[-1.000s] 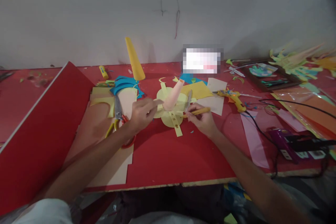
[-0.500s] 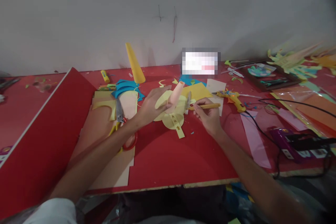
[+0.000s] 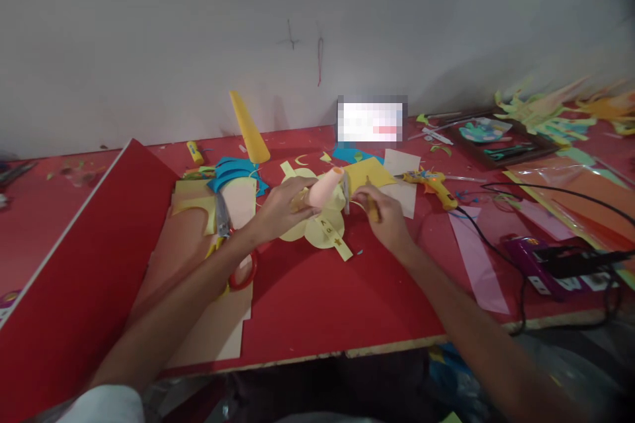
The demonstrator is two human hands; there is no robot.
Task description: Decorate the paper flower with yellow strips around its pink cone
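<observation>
- If the pink cone [image 3: 325, 190] is clock centre and the wall [image 3: 149, 46] twelve, board [image 3: 84, 264]: red, slanting, between eight and nine.
- Card [image 3: 198, 337]: peach sheets, eight o'clock.
- Scissors [image 3: 223, 217]: on the card, eight o'clock, partly behind the left forearm [image 3: 183, 297]; a low sweep of that arm could drag both.
- Blue paper [image 3: 231, 175]: curved cuttings, nine o'clock.
- Yellow cone [image 3: 249, 131]: ten o'clock, leaning; a knock from the left hand would likely topple it.
- Left hand [image 3: 288, 208]: one, between eight and nine; thumb and fingers apart at the pink cone's side. Whether they pinch it cannot be told.
- Pink cone: one, tilted towards one o'clock, over the petals; thin paper by its look, so hard squeezing could dent it, and a sideways push could shift it.
- Petals [image 3: 315, 236]: pale yellow, rounded, around the cone's base; liable to crease under a resting hand.
- Strip [image 3: 343, 251]: pale, lettered, starred, five o'clock, over a petal; its free end could snag a cuff.
- Right hand [image 3: 389, 211]: one, between three and four; fingers clamped on the stick [image 3: 373, 211], a yellow one, apart from the cone. A slip inward could jab the petals.
- Glue gun [image 3: 439, 190]: yellow, three o'clock, tip near white paper [image 3: 403, 162]; could mark it if hot. A tug on the cord [image 3: 501, 256] could swing it.
- Purple box [image 3: 530, 268]: four o'clock.
</observation>
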